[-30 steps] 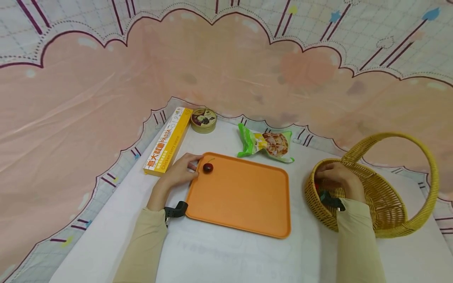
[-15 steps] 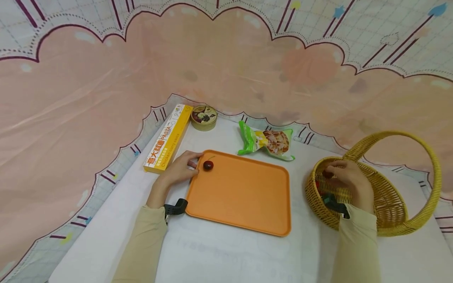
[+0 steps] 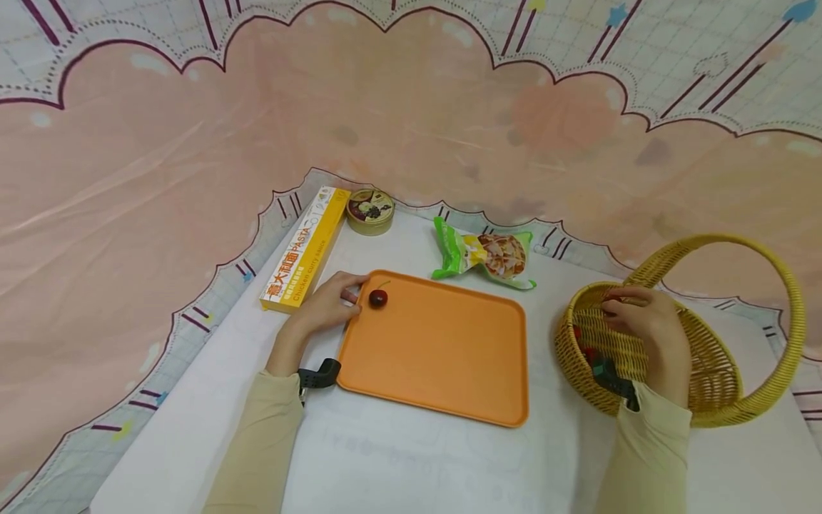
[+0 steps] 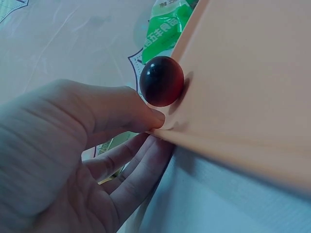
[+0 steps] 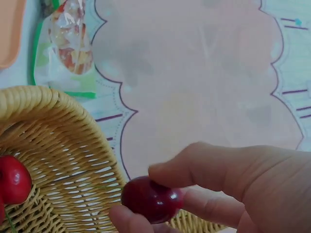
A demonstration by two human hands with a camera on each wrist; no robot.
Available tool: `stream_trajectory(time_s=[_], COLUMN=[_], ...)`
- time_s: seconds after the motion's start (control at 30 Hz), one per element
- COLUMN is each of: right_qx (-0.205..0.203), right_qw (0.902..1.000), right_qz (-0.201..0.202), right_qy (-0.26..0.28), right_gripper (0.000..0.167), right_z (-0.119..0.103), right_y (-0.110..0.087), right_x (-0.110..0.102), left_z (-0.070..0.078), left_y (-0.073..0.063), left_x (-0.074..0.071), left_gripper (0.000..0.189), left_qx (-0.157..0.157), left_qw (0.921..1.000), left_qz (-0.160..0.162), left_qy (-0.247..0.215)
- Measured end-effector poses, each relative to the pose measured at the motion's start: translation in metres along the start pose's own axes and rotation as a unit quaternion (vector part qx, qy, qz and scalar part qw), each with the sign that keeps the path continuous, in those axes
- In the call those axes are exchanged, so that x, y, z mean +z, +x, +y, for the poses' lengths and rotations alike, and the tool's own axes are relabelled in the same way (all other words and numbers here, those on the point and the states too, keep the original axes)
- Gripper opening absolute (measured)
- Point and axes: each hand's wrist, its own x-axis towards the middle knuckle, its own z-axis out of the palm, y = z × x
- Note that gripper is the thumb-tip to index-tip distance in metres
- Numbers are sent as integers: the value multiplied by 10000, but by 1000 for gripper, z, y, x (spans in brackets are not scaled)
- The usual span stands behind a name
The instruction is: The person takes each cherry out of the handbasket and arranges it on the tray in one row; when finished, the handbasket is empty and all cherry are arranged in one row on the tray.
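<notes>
My left hand (image 3: 328,305) pinches the left rim of an orange tray (image 3: 437,350), thumb on top and fingers beneath, as the left wrist view shows. A dark red cherry (image 3: 378,298) with a stem lies on the tray near its upper left corner, close to the left thumb (image 4: 153,115). Over a yellow wicker basket (image 3: 581,382) on the right, my right hand (image 3: 655,328) holds another cherry (image 5: 151,199) between thumb and fingers. More red cherries (image 5: 13,179) sit inside the basket, by its left side; some are partly hidden by the wrist camera.
A yellow and white pasta box (image 3: 307,250) lies left of the tray, with a round tin (image 3: 369,212) beside its far end. Behind the tray rests a green snack bag (image 3: 484,253). The basket's tall handle (image 3: 793,307) arches up at the right. A patterned cloth (image 3: 411,128) stands behind.
My right hand has lifted from the basket's left inside and moved slightly right, bringing a cherry into view in its fingers. The left hand keeps its grip on the tray.
</notes>
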Motion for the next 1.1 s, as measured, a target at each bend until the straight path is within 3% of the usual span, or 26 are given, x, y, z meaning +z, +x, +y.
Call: stream_trajectory(time_s=[0.23, 0.4, 0.63, 0.87, 0.97, 1.1], right_qx=[-349, -721, -966, -994, -957, -922], right_qw=[9931, 9907, 9948, 9932, 9925, 9927], right_qz=[856, 1055, 324, -592, -734, -771], right_qy=[-724, -467, -22, -164, -176, -135], right_gripper=[48, 44, 33, 26, 26, 25], right_z=[-6, -27, -58, -73, -75, -75], right_y=[-18, -24, -11, 4, 7, 9], right_x=[14, 47, 133, 226, 254, 275], left_z=[2, 4, 1, 2, 2, 3], left_y=[0, 2, 2, 0, 0, 0], left_x=[-2, -1, -2, -2, -2, -1], left_gripper=[59, 59, 59, 59, 59, 59], left_qx=[-22, -13, -7, -25, 34, -51], left_qw=[10000, 10000, 10000, 10000, 10000, 10000], left_qz=[-3, -39, -20, 37, 42, 1], left_qy=[44, 43, 61, -13, 5, 11])
